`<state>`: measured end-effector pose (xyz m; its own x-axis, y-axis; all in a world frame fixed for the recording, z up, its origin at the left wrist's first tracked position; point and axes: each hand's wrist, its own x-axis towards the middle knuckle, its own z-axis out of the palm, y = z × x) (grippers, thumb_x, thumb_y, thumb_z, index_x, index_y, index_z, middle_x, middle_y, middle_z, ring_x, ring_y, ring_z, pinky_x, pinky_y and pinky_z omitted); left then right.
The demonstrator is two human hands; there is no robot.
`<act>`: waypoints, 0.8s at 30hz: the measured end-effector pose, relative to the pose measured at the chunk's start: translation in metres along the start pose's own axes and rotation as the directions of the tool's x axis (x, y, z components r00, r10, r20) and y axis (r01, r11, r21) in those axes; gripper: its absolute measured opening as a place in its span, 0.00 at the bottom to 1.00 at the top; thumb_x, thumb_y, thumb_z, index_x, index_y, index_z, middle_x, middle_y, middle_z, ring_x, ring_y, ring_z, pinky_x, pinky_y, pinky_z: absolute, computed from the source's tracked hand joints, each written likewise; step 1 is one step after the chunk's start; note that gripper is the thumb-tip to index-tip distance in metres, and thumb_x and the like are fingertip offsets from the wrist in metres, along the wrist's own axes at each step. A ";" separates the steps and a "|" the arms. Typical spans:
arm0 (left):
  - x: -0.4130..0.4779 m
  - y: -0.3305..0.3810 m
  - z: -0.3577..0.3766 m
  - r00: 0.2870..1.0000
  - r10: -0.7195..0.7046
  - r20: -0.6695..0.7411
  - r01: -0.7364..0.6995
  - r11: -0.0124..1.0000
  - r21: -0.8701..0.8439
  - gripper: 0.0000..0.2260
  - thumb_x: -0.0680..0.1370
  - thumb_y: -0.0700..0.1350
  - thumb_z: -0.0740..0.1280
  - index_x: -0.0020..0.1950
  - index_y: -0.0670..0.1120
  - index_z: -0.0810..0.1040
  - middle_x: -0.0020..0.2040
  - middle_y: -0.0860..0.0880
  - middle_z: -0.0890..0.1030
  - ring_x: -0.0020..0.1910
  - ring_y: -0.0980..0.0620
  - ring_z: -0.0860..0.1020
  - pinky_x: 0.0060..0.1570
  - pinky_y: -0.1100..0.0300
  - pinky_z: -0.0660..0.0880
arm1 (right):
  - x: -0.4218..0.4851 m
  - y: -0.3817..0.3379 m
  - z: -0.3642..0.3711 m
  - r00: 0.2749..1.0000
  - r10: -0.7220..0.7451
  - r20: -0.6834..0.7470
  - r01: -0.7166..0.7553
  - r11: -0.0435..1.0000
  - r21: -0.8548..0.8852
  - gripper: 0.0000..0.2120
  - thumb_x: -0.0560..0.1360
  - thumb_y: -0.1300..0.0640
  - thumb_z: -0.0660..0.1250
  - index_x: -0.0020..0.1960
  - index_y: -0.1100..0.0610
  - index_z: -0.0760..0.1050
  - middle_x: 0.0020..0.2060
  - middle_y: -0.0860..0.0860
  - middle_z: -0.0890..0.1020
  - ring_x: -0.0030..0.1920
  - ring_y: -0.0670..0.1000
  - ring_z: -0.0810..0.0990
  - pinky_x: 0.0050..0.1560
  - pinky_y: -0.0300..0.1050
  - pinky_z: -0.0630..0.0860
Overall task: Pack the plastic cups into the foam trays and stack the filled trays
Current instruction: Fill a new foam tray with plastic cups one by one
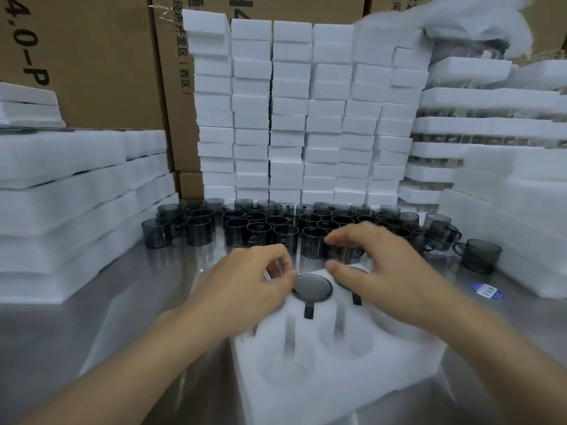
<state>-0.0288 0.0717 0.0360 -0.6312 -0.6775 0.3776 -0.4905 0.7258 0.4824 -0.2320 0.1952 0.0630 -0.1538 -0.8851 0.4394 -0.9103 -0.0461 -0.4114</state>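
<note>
Left hand (245,286) curled at the rim of a smoky-grey round plastic cup (312,290) seated in the white foam tray (337,381) — can't tell if it grips; right hand (389,271) spread above a second grey cup (356,298).

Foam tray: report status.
Left hand and right hand over far pockets, fingers curled, grip unclear. Foam tray holds two cups, near pockets empty. Loose cups beyond, nothing blocking.

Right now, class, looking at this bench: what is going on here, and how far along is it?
A person is packing grey plastic cups into a foam tray on a metal table. A left cup and a right cup sit in its far pockets; the near pockets are empty. The left hand curls at the left cup's rim, grip unclear; the right hand hovers open above the right cup. Loose cups wait behind.
</note>
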 end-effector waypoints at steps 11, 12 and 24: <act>0.019 -0.038 0.006 0.960 -0.112 -0.258 0.043 0.965 -0.258 0.10 0.84 0.48 0.67 0.50 0.64 0.81 0.44 0.65 0.82 0.35 0.58 0.79 0.35 0.58 0.77 | -0.001 0.009 0.002 0.958 0.152 0.245 -0.172 0.983 0.064 0.12 0.80 0.53 0.66 0.60 0.40 0.78 0.56 0.38 0.81 0.50 0.38 0.80 0.56 0.40 0.73; 0.022 -0.047 0.007 0.943 -0.154 -0.295 0.063 0.953 -0.295 0.11 0.84 0.46 0.67 0.50 0.63 0.81 0.43 0.63 0.83 0.34 0.59 0.78 0.32 0.61 0.75 | -0.001 0.009 0.001 0.957 0.158 0.243 -0.176 0.983 0.055 0.12 0.80 0.52 0.66 0.60 0.40 0.77 0.56 0.37 0.81 0.50 0.39 0.80 0.57 0.40 0.74; 0.037 -0.082 0.030 0.992 -0.076 -0.098 0.084 0.994 0.077 0.27 0.82 0.36 0.62 0.74 0.62 0.75 0.81 0.57 0.67 0.76 0.50 0.71 0.73 0.48 0.71 | 0.002 0.026 -0.011 0.942 0.270 0.199 -0.237 0.956 -0.175 0.11 0.79 0.47 0.64 0.61 0.40 0.74 0.40 0.40 0.80 0.49 0.47 0.74 0.60 0.55 0.75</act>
<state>-0.0304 -0.0094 -0.0131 -0.5305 -0.7391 0.4151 -0.5863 0.6736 0.4500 -0.2607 0.1973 0.0622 -0.3138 -0.9385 0.1440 -0.9009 0.2464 -0.3573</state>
